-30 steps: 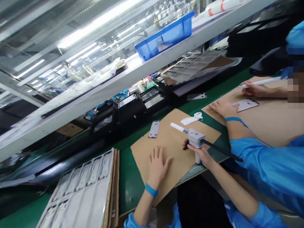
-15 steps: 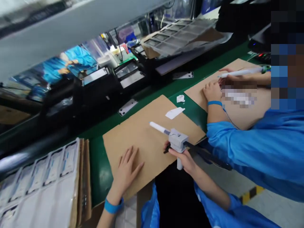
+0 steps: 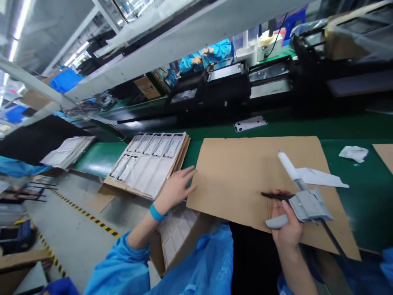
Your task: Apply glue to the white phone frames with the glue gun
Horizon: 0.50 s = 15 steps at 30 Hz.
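Observation:
My right hand point(image 3: 284, 223) is closed round the grip of a grey dispensing gun point(image 3: 303, 203) whose white nozzle point(image 3: 287, 164) points away over a brown cardboard sheet point(image 3: 245, 176). My left hand point(image 3: 176, 188), fingers spread, reaches across the cardboard's left edge toward a stack of clear trays point(image 3: 150, 162) holding several phone frames. It holds nothing. A blue band circles that wrist. One loose phone frame point(image 3: 250, 123) lies on the green belt point(image 3: 353, 127) beyond the cardboard.
A white slip point(image 3: 321, 178) and a crumpled wipe point(image 3: 353, 153) lie right of the gun. Black fixtures point(image 3: 230, 84) line the belt's far side under a shelf. Another tray stack point(image 3: 67, 149) sits further left. A person in blue works behind the fixtures.
The view has swung left, dropping the neighbour on the right out of sight. My left hand has left the cardboard's middle and moved toward the tray stack. The gun stays in my right hand.

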Each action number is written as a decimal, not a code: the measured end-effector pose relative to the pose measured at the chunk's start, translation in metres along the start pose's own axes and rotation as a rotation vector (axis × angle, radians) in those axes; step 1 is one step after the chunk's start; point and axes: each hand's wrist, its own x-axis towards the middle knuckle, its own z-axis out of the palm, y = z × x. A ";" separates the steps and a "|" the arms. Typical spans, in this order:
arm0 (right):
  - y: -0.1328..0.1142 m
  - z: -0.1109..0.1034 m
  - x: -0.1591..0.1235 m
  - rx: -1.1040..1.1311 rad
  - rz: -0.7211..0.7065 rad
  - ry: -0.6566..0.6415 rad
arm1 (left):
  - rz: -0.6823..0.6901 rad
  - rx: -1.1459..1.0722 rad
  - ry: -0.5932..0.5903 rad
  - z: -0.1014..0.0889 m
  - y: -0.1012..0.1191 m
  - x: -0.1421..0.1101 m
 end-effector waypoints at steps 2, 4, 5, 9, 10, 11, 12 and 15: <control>-0.001 0.000 -0.003 0.003 0.005 0.005 | -0.123 -0.008 0.051 -0.027 -0.031 0.008; -0.003 -0.002 -0.001 -0.004 0.021 -0.014 | -0.336 0.036 0.034 -0.046 -0.061 0.031; -0.003 -0.003 0.000 -0.010 0.030 -0.032 | -0.416 0.061 0.017 -0.051 -0.072 0.044; 0.005 -0.008 0.005 -0.034 0.054 -0.071 | -0.588 0.212 -0.006 -0.054 -0.084 0.087; 0.010 -0.007 0.006 -0.036 0.063 -0.058 | -0.603 0.266 0.004 -0.053 -0.078 0.096; 0.014 -0.006 0.006 -0.034 0.080 -0.035 | -0.598 0.321 0.017 -0.052 -0.068 0.106; 0.019 -0.003 0.005 -0.029 0.105 -0.006 | -0.568 0.369 0.030 -0.050 -0.056 0.120; 0.027 0.010 0.007 -0.014 0.156 0.029 | -0.317 0.467 0.068 -0.041 0.001 0.191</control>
